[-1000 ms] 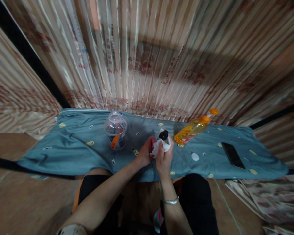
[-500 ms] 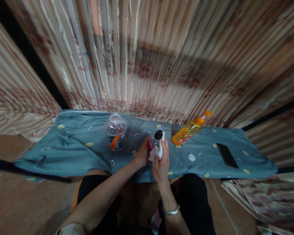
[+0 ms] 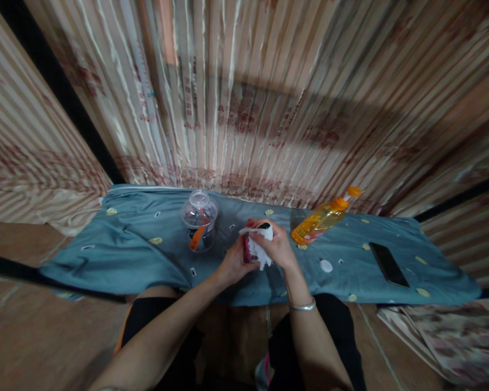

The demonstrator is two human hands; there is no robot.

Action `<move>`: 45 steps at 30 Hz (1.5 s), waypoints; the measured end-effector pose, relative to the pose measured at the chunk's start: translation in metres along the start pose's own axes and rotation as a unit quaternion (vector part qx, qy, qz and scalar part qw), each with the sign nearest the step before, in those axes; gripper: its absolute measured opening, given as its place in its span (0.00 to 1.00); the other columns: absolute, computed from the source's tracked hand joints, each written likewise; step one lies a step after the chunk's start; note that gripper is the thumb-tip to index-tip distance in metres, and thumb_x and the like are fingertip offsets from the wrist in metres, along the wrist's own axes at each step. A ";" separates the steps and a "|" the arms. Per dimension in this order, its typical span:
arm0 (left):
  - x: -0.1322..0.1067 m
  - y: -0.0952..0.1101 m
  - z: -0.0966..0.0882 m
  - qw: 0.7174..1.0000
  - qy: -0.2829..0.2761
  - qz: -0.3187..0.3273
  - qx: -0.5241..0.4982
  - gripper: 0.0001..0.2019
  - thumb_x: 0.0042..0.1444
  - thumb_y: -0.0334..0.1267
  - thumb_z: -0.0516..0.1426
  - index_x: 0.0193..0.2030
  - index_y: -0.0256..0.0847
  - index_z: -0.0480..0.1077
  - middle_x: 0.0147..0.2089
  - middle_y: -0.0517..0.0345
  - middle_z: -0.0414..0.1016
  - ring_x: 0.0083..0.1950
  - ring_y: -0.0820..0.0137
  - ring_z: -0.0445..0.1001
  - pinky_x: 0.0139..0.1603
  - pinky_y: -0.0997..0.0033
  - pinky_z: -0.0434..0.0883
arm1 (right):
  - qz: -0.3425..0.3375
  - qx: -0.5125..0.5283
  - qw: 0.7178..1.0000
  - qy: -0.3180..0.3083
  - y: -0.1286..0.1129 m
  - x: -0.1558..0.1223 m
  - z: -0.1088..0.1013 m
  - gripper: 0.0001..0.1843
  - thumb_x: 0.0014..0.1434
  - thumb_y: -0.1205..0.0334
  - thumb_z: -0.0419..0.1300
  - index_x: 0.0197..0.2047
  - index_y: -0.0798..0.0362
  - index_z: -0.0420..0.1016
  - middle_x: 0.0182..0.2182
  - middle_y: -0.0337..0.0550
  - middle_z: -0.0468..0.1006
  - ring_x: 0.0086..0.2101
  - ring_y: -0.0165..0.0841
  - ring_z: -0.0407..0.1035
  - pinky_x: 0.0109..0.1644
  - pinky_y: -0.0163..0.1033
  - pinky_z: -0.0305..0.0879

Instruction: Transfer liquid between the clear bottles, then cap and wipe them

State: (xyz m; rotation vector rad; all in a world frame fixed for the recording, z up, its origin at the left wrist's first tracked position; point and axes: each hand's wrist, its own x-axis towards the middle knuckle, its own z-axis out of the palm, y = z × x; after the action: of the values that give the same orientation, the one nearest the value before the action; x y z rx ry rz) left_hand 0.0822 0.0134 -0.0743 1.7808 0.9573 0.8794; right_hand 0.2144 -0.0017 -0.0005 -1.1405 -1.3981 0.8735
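My left hand (image 3: pixel 234 260) is wrapped round a small bottle (image 3: pixel 251 251) with a pink label and a black cap, above the blue-grey cloth (image 3: pixel 126 250) on the low table. My right hand (image 3: pixel 279 247) presses a white tissue (image 3: pixel 261 245) over the top and side of that bottle, fingers closed on it. Most of the bottle is hidden by both hands and the tissue.
A clear glass jar (image 3: pixel 199 218) with orange contents stands left of my hands. An orange liquid bottle (image 3: pixel 324 217) with an orange nozzle leans at the right. A small white cap (image 3: pixel 326 265) and a black phone (image 3: pixel 388 264) lie further right. Striped curtains hang behind.
My right hand has swung from beside the bottle to over its cap, carrying the tissue across the top. The left hand keeps its hold. The view shifted slightly.
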 end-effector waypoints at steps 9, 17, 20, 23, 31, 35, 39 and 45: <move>0.000 -0.004 -0.001 1.000 -0.012 -0.015 0.020 0.35 0.39 0.29 0.62 0.57 0.40 0.57 0.37 0.60 0.72 0.37 0.66 0.73 0.39 0.66 0.70 | 0.042 -0.070 0.986 0.145 0.014 -0.008 0.022 0.14 0.53 0.55 0.62 0.42 0.52 0.74 0.31 0.39 0.80 0.28 0.32 0.71 0.33 0.35 0.66; -0.004 -0.002 -0.003 0.999 -0.017 0.028 -0.002 0.30 0.43 0.32 0.59 0.55 0.40 0.57 0.42 0.54 0.73 0.37 0.65 0.74 0.39 0.66 0.69 | -0.071 -0.154 0.955 0.244 0.034 -0.040 0.042 0.24 0.62 0.53 0.53 0.59 0.53 0.63 0.53 0.53 0.72 0.52 0.40 0.68 0.57 0.48 0.64; -0.002 -0.004 -0.004 0.999 -0.008 0.046 -0.012 0.28 0.45 0.32 0.58 0.55 0.40 0.57 0.46 0.51 0.74 0.42 0.63 0.74 0.43 0.63 0.71 | -0.072 -0.142 0.957 0.244 0.043 -0.050 0.049 0.30 0.63 0.52 0.52 0.65 0.52 0.54 0.58 0.56 0.68 0.55 0.40 0.67 0.58 0.50 0.64; 0.000 -0.004 -0.003 0.998 0.001 0.064 -0.012 0.24 0.48 0.32 0.56 0.53 0.40 0.59 0.47 0.49 0.74 0.46 0.60 0.75 0.48 0.59 0.70 | -0.049 -0.112 0.965 0.231 0.051 -0.059 0.054 0.34 0.64 0.50 0.52 0.68 0.52 0.46 0.58 0.56 0.68 0.55 0.40 0.68 0.56 0.50 0.66; 0.000 -0.004 0.000 0.999 -0.001 0.047 -0.026 0.29 0.45 0.30 0.59 0.55 0.39 0.58 0.51 0.46 0.73 0.50 0.57 0.74 0.51 0.56 0.70 | -0.059 -0.147 0.960 0.233 0.038 -0.048 0.041 0.28 0.66 0.45 0.44 0.61 0.54 0.63 0.57 0.55 0.70 0.56 0.40 0.66 0.60 0.50 0.61; 0.000 -0.003 0.001 1.000 -0.005 0.003 -0.022 0.35 0.40 0.34 0.65 0.57 0.39 0.58 0.51 0.47 0.73 0.51 0.55 0.74 0.53 0.52 0.70 | 0.008 -0.093 0.975 0.203 0.020 -0.022 0.024 0.34 0.65 0.38 0.39 0.48 0.55 0.76 0.40 0.50 0.80 0.42 0.40 0.74 0.48 0.44 0.68; 0.000 -0.001 -0.002 1.000 -0.005 0.009 -0.008 0.39 0.41 0.40 0.67 0.60 0.39 0.55 0.58 0.42 0.69 0.59 0.52 0.70 0.60 0.49 0.65 | 0.088 0.043 0.990 0.100 0.023 0.000 0.010 0.37 0.60 0.32 0.42 0.36 0.54 0.79 0.28 0.46 0.80 0.33 0.38 0.75 0.38 0.40 0.70; -0.001 0.003 -0.005 1.000 -0.009 0.019 0.005 0.36 0.42 0.39 0.67 0.58 0.40 0.58 0.58 0.43 0.70 0.58 0.52 0.71 0.61 0.48 0.65 | 0.168 0.058 0.970 0.163 0.071 0.002 0.010 0.37 0.53 0.27 0.46 0.30 0.54 0.75 0.24 0.43 0.78 0.27 0.36 0.73 0.32 0.40 0.70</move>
State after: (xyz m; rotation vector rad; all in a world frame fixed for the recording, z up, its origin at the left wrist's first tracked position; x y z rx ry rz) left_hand 0.0786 0.0131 -0.0698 1.8175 0.9194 0.8826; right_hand 0.2164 0.0207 -0.0690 -1.3830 -0.8878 0.9408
